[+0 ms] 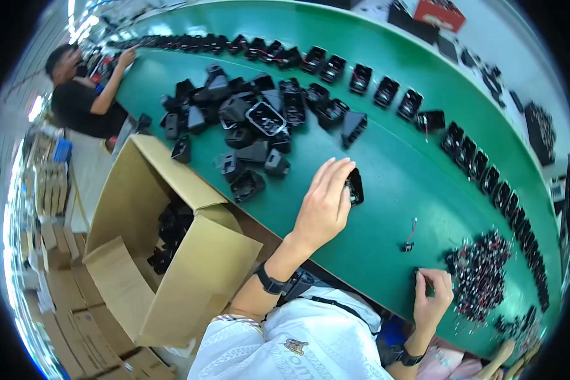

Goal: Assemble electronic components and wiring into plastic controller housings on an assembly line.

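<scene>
blk plastic housing [355,186] | open side up, tilted | on green belt; small wired part [410,240] | lying loose nearby

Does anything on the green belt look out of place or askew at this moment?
One small wired part lies alone on the green belt, apart from the pile of wired parts near the right hand. The black housings beyond the left hand lie jumbled, unlike the neat row behind.
</scene>
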Demonstrator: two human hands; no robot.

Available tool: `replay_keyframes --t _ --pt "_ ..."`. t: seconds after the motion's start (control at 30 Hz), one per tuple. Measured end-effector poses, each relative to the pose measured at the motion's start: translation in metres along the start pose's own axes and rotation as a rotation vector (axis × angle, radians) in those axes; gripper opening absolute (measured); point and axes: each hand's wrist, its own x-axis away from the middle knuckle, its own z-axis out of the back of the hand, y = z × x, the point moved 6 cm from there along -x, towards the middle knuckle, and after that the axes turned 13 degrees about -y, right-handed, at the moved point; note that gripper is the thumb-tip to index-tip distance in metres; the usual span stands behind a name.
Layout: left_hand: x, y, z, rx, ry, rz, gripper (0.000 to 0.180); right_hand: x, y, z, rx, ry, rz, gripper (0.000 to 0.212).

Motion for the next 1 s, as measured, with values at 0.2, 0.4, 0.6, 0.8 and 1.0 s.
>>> replay_keyframes --t 0.2,0.4,0.6,0.8,1.0 --pt "0.004 0.014 0.010 -0.094 0.170 -0.019 0.040 -0.008 0.004 0.007 0.059 0.154 -0.055 0.011" --pt "0.062 0.033 0.081 -0.081 0.332 0.007 0.033 -0.017 -0.001 0.010 0.201 0.083 0.037 0.023" --pt "0.171 0.043 0.235 -0.334 0.485 0.207 0.020 -0.027 -0.039 0.022 0.057 -0.038 0.246 0.023" --pt "0.280 -0.076 0.365 -0.262 0.132 0.772 0.024 -0.050 -0.192 -0.053 -0.107 -0.382 0.553 0.020" --pt "0.389 -0.286 0.368 -0.457 -0.246 1.241 0.059 -0.067 -0.406 -0.169 -0.479 -0.977 0.889 0.025"
